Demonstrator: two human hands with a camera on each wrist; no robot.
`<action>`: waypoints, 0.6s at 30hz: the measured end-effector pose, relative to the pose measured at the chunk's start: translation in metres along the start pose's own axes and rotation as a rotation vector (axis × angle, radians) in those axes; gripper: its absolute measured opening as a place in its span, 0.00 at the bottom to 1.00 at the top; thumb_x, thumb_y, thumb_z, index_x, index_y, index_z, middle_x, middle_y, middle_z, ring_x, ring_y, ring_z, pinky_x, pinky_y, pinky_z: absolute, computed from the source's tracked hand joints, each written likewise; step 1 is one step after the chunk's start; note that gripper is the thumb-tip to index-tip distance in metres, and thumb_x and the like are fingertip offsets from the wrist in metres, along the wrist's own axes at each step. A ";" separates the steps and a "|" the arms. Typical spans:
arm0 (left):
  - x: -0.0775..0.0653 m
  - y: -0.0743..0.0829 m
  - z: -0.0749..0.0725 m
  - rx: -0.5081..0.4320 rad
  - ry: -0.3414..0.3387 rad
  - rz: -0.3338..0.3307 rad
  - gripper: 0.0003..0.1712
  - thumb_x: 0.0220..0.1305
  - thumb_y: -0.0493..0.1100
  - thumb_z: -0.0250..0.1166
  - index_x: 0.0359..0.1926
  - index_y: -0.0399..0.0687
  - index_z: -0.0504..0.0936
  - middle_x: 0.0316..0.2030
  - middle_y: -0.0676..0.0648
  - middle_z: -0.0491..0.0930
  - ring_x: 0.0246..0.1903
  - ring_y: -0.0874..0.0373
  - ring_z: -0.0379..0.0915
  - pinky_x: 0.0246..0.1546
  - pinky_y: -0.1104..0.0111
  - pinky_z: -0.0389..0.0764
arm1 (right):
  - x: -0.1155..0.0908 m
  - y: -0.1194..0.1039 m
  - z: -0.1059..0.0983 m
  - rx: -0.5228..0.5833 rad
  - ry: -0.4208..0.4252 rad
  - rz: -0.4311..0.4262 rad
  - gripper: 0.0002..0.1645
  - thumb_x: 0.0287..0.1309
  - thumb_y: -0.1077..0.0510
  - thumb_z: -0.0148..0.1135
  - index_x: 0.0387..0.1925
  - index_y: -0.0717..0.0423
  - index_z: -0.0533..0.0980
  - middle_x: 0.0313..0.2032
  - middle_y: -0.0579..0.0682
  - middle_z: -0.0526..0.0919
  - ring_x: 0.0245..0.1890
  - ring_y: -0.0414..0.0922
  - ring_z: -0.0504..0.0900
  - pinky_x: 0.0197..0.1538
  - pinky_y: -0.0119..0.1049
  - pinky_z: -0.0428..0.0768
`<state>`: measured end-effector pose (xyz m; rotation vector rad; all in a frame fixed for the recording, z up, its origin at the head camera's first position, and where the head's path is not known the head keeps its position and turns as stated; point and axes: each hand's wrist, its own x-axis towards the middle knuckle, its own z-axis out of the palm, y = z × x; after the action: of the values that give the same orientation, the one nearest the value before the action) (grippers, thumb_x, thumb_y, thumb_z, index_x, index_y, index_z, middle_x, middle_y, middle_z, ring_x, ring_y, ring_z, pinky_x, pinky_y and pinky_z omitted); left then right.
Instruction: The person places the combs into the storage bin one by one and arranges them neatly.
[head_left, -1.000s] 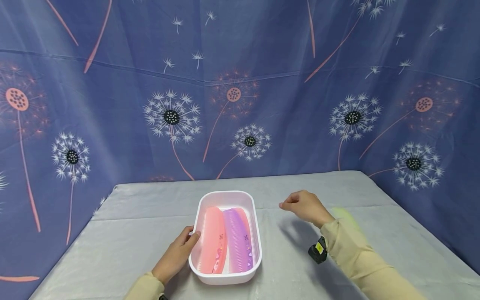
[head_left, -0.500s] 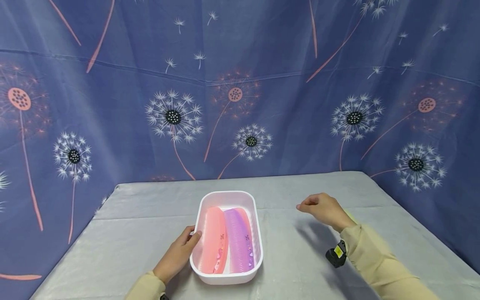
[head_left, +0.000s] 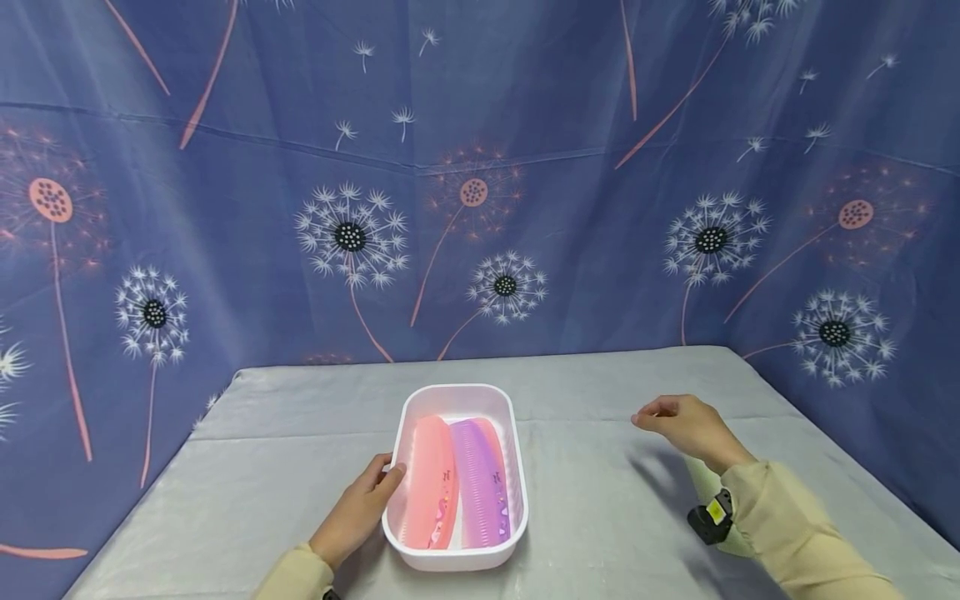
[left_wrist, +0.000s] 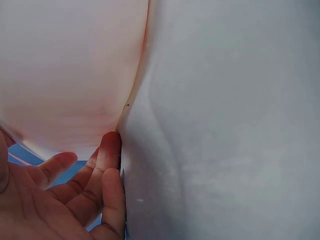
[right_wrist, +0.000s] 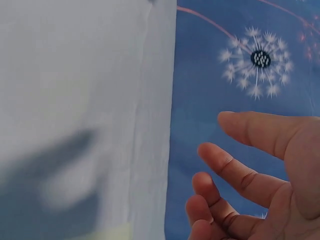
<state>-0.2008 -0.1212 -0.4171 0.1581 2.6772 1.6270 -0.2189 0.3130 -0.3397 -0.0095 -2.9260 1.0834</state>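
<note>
In the head view a white plastic tub (head_left: 517,467) stands on the table. Inside it lie a pink comb (head_left: 429,467) and a purple comb (head_left: 476,483), with more pink showing from under the purple one. My left hand (head_left: 362,508) holds the tub's left wall, thumb at the rim; in the left wrist view its fingertips (left_wrist: 110,150) touch the tub's outside. My right hand (head_left: 693,429) hovers over the table to the right, fingers loosely bent, holding nothing. Beneath its forearm lies a pale green thing (head_left: 705,482), mostly hidden by the sleeve.
A grey cloth covers the table (head_left: 300,408). Behind it and along both sides hangs a blue curtain (head_left: 585,250) with dandelion prints. A small black camera (head_left: 711,517) is strapped to my right wrist.
My right hand has moved right and slightly nearer, away from the tub, coming over the pale green thing. The left hand and the combs keep their places.
</note>
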 end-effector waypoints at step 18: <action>0.002 0.003 0.002 0.003 -0.023 -0.006 0.24 0.79 0.51 0.53 0.65 0.41 0.74 0.43 0.47 0.82 0.44 0.54 0.78 0.54 0.50 0.74 | -0.003 0.057 -0.019 -0.004 0.009 0.135 0.30 0.67 0.47 0.63 0.54 0.71 0.77 0.52 0.74 0.76 0.49 0.65 0.77 0.46 0.56 0.77</action>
<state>-0.2022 -0.1180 -0.4151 0.1675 2.6611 1.6091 -0.2154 0.3686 -0.3623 -0.2144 -2.9570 1.0905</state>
